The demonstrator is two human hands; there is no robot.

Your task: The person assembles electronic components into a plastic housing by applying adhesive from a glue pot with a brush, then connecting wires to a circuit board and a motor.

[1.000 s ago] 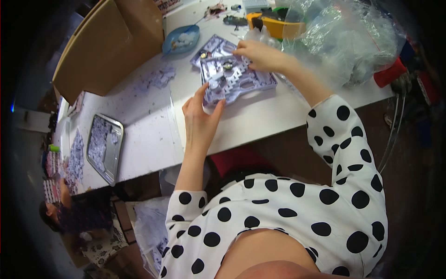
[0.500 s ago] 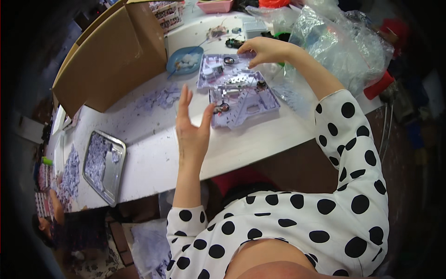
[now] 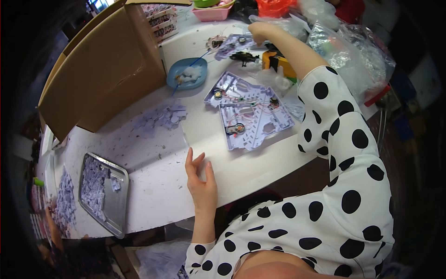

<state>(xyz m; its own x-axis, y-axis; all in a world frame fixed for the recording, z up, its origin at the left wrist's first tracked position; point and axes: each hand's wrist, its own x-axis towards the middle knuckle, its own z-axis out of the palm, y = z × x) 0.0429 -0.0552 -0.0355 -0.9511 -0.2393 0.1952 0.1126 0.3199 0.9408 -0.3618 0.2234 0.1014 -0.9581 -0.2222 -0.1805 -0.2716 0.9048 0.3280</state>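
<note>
My left hand rests low over the white table, its fingers apart and holding nothing. Stretched to the far side, my right hand has its fingers bent down at the edge of a lilac plastic housing; its fingertips are partly hidden. Two more lilac housings lie between my hands, overlapping: a rear one and a front one. Thin red wires and small round speakers are fitted in them. A small black part lies near my right hand.
A large cardboard box stands at the left, beside a blue dish of white material. Lilac scraps lie on the table. A metal tray holds more pieces. Clear plastic bags crowd the right. A person's arm shows lower left.
My right hand has moved away to the far side, where a lilac housing now lies under it. My left hand has drawn back from the housings toward the near edge.
</note>
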